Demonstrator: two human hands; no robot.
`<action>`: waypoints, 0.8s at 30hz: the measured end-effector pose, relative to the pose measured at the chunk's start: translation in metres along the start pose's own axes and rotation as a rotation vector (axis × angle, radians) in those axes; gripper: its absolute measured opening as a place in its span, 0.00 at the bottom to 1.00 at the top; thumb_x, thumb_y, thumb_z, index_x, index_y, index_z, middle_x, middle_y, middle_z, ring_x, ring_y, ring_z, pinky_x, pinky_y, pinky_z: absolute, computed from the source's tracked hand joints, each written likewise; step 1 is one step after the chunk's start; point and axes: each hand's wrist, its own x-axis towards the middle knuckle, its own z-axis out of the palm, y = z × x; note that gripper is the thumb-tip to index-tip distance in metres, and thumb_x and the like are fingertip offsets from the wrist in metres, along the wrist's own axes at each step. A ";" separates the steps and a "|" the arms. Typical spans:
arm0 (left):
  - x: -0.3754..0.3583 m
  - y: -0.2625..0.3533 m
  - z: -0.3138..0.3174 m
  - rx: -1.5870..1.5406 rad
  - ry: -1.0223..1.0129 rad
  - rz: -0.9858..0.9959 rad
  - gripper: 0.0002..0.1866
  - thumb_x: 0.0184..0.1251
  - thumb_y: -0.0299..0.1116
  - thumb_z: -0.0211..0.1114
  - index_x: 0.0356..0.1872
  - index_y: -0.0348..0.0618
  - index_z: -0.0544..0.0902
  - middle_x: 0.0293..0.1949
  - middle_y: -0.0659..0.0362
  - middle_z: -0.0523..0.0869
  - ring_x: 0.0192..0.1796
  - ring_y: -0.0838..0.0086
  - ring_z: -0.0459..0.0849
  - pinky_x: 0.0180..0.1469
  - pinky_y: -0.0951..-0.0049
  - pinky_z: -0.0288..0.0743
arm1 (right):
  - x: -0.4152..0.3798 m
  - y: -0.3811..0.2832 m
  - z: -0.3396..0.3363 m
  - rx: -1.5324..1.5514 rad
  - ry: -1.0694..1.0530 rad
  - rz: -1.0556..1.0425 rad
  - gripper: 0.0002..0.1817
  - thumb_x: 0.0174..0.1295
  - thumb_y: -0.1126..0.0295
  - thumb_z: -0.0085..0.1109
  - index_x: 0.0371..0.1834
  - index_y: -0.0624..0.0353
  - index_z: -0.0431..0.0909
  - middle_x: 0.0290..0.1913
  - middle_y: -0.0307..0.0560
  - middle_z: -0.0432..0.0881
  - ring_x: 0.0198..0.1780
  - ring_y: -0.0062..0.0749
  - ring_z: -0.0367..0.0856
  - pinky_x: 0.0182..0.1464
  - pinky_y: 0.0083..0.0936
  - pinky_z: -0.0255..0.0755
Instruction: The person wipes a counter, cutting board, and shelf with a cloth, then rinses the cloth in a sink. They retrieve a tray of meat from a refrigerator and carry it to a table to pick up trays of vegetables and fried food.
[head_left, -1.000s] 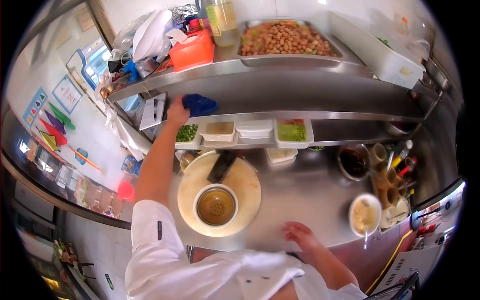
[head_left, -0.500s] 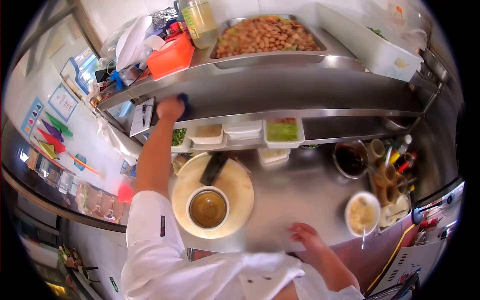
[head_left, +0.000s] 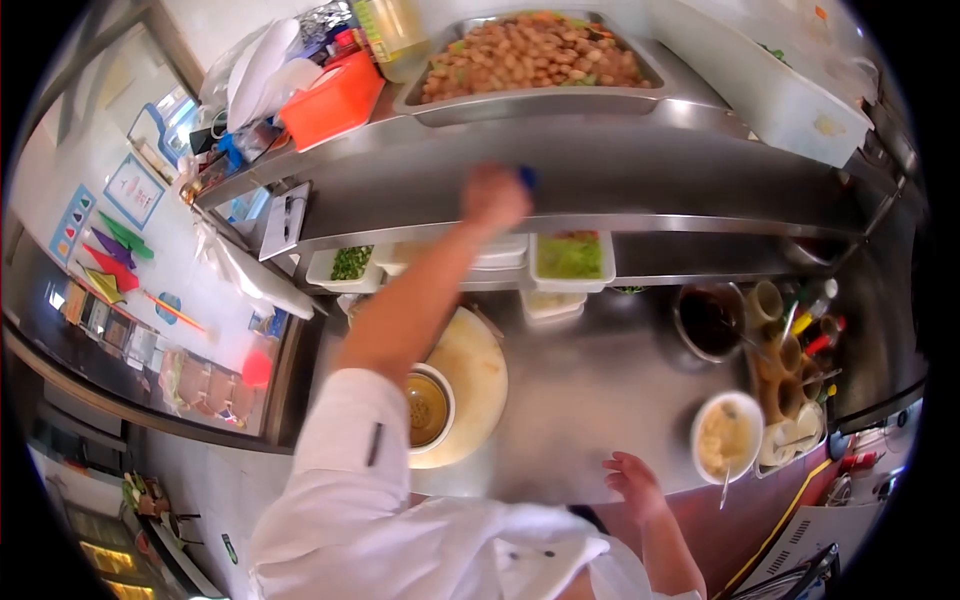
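My left hand reaches across to the middle shelf, blurred by motion. Its fingers are closed on what looks like a blue cloth, mostly hidden by the hand, against the bare steel of the shelf. Below my left arm lies a round cutting board, partly covered by the sleeve. On it stands a white-rimmed bowl with brownish liquid. My right hand hovers near the counter's front edge, fingers loosely apart and holding nothing.
Above sits a steel tray of beans beside a long white bin. A red-orange box and a notepad with pen are at left. Right: a pot of dark sauce, a white bowl with spoon, several seasoning containers.
My left hand has swept right along the middle shelf with the blue cloth. The arm now covers the dark blade on the board. My right hand has shifted slightly right.
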 end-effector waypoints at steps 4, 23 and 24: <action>0.019 0.105 -0.018 -0.463 0.213 -0.068 0.09 0.58 0.32 0.63 0.38 0.43 0.85 0.39 0.52 0.85 0.54 0.53 0.80 0.56 0.55 0.75 | 0.022 -0.006 0.039 -0.133 -0.107 -0.019 0.22 0.73 0.60 0.55 0.64 0.62 0.73 0.54 0.52 0.84 0.44 0.31 0.84 0.50 0.29 0.77; 0.038 -0.164 0.034 -0.215 -0.193 -0.592 0.22 0.70 0.45 0.54 0.56 0.43 0.81 0.56 0.50 0.84 0.58 0.62 0.83 0.61 0.56 0.73 | -0.018 0.012 0.024 0.016 0.196 0.057 0.24 0.67 0.61 0.62 0.61 0.63 0.75 0.53 0.54 0.84 0.44 0.37 0.83 0.49 0.31 0.79; 0.058 -0.118 0.043 -0.300 -0.182 -0.539 0.21 0.67 0.44 0.56 0.54 0.42 0.82 0.53 0.48 0.85 0.56 0.58 0.84 0.59 0.54 0.74 | -0.017 0.012 0.026 0.014 0.200 0.066 0.24 0.67 0.61 0.62 0.61 0.63 0.75 0.53 0.54 0.84 0.44 0.37 0.83 0.49 0.31 0.79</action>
